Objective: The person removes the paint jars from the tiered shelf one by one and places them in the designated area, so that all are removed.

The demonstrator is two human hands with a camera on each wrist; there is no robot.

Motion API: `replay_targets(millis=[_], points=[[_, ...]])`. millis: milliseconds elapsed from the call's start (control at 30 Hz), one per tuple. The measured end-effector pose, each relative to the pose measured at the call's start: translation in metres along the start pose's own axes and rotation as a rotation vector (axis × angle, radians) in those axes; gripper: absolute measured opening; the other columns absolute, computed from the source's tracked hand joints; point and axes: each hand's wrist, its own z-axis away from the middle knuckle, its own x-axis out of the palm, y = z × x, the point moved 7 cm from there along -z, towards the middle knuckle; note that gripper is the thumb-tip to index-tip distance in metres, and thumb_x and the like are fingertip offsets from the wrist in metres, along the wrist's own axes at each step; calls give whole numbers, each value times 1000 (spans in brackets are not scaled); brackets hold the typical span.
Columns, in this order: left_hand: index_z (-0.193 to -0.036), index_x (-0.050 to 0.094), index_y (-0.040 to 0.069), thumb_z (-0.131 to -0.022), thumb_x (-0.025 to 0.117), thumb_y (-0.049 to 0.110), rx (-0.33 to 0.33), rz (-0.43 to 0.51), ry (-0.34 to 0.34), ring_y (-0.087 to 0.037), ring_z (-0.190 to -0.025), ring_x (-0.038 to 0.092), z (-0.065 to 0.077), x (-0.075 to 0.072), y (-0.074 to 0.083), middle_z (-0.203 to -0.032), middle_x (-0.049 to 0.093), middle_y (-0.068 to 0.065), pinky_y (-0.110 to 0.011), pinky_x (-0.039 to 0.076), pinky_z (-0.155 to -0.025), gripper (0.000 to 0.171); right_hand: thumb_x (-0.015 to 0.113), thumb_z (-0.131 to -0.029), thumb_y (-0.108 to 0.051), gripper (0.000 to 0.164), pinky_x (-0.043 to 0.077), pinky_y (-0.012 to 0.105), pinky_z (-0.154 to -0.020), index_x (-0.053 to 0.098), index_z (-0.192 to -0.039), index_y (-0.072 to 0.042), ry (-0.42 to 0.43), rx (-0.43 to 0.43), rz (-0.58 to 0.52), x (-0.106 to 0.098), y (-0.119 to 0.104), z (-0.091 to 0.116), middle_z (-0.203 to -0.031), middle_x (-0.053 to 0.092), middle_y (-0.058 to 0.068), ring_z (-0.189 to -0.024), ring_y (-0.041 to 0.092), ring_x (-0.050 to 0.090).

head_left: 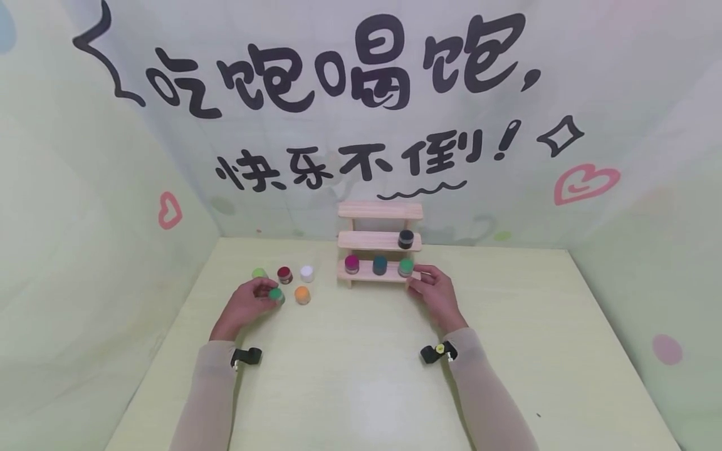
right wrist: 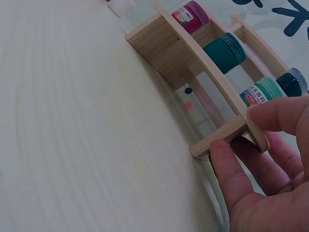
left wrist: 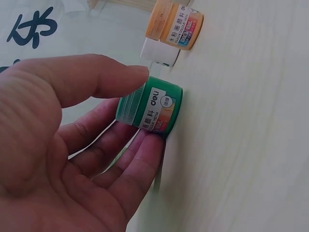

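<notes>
My left hand (head_left: 252, 300) pinches a green paint jar (left wrist: 153, 105) between thumb and fingers, low over the table at left. Its label faces the left wrist camera. At the right end of a three-step wooden rack (head_left: 379, 240), my right hand (head_left: 437, 294) grips the lowest step, its digits above and below the board. Beside those fingers a lighter green jar (right wrist: 262, 92) stands on that step. A teal jar (head_left: 380, 265) and a magenta jar (head_left: 352, 264) share the step. One black-looking jar (head_left: 406, 238) stands on the middle step's right end.
Around the left hand stand an orange jar (head_left: 302, 295), a white jar (head_left: 306, 273), a dark red jar (head_left: 284, 275) and a partly hidden light green jar (head_left: 259, 273). A printed cloth (head_left: 316, 138) hangs behind the pale table (head_left: 350, 376).
</notes>
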Motion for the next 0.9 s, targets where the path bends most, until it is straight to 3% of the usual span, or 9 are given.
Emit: replay_targets(millis=[333, 567, 900], points=[[-140, 63, 16, -94, 80, 38, -19, 22, 4, -35, -131, 60, 3, 0, 1, -140, 66, -14, -52, 49, -109, 54, 76, -94, -6, 40, 64, 28, -90, 65, -133, -7, -8, -7, -28, 0, 4, -2, -98, 74, 3, -93, 15, 74], [-140, 63, 12, -96, 77, 40, 47, 39, 86, -35, -137, 57, 5, -11, 23, -143, 64, -14, -53, 51, -107, 54, 74, -95, -4, 39, 64, 25, -86, 65, -133, -6, -16, -11, -33, 1, 2, -4, -95, 74, 2, -90, 13, 74], [-139, 63, 12, -100, 71, 36, 86, 48, 168, -35, -130, 61, -2, -15, 57, -134, 67, -10, -54, 51, -109, 47, 75, -95, -6, 40, 64, 25, -87, 65, -133, -7, -11, -12, -6, -2, 2, -4, -107, 77, 7, -96, 17, 74]])
